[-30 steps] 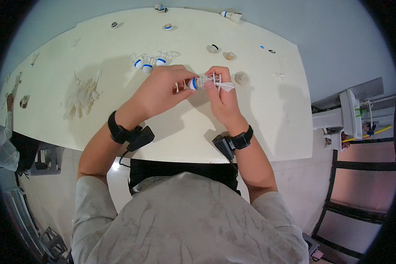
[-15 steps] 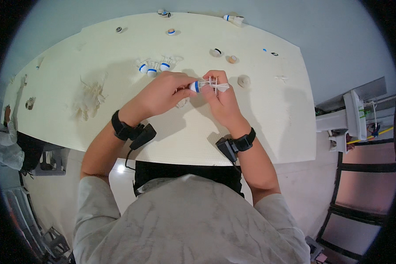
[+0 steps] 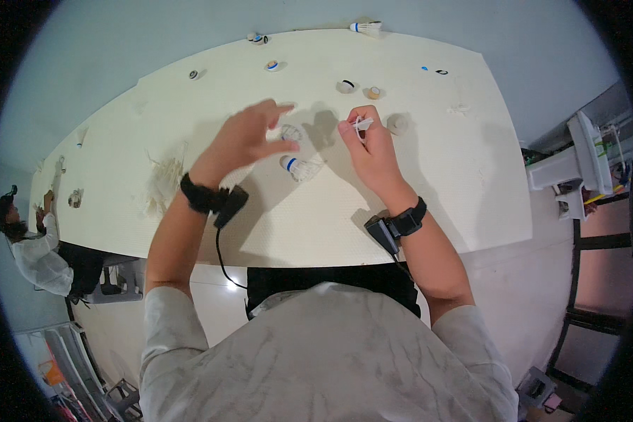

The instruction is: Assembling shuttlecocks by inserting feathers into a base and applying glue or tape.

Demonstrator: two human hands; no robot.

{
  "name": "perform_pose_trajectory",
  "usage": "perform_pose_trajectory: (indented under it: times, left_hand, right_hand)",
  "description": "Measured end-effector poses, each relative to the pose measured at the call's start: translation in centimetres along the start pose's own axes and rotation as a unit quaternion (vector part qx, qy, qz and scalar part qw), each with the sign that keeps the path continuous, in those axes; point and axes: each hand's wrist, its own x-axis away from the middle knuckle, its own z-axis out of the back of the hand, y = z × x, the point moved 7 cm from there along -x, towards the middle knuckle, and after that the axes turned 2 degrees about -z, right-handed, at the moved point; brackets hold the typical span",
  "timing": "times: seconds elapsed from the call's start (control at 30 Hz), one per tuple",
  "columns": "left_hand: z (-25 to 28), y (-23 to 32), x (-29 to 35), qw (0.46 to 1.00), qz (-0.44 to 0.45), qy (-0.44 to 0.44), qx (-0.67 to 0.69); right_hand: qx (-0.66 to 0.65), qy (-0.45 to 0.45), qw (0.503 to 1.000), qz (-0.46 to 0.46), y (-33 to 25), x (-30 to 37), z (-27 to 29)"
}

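Observation:
My left hand (image 3: 243, 144) is blurred, thumb and fingers spread apart and holding nothing. Just beyond its thumb a shuttlecock (image 3: 297, 167) with a white head and a blue band lies on its side. A greyish-white openwork ring (image 3: 290, 133) shows in the gap between thumb and fingers. Raised over the table, my right hand (image 3: 369, 141) is closed on a thin white looped piece (image 3: 362, 125); its exact kind is unclear. A heap of loose white feathers (image 3: 165, 179) lies left of my left forearm. The table beneath my left hand is hidden.
Along the far side of the white table (image 3: 316, 239) lie another shuttlecock (image 3: 366, 28), a blue-banded round piece (image 3: 272, 66), a black-edged roll (image 3: 346, 86) and a tan roll (image 3: 374, 93). A pale roll (image 3: 398, 124) sits beside my right hand. A person (image 3: 39, 246) sits at the far left.
Both hands were together on a blue-banded shuttlecock. Now my left hand has let go and opened, while my right keeps only a white piece. The view has shifted; a shuttlecock shows below.

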Motion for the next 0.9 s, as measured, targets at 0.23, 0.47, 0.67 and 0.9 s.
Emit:
perform_pose_trajectory:
  times: [0.23,0.47,0.67,0.9]
  left_hand:
    - [0.2,-13.5,-9.1,0.982,0.136,0.108,-0.07]
    - [-0.3,-15.9,-10.7,0.97,0.208,0.069,-0.108]
    - [2.5,-2.8,-7.1,0.995,0.002,0.067,-0.076]
    - [1.0,4.7,-2.3,0.994,-0.1,0.013,0.039]
  right_hand:
    - [-0.016,0.015,0.999,0.034,-0.6,-0.3,-0.1]
    - [-0.017,-0.007,1.0,-0.017,0.6,0.5,-0.8]
    - [-0.078,0.024,0.996,0.034,-0.5,0.0,0.1]
    - [-0.061,-0.037,0.993,0.097,-2.4,0.3,-0.8]
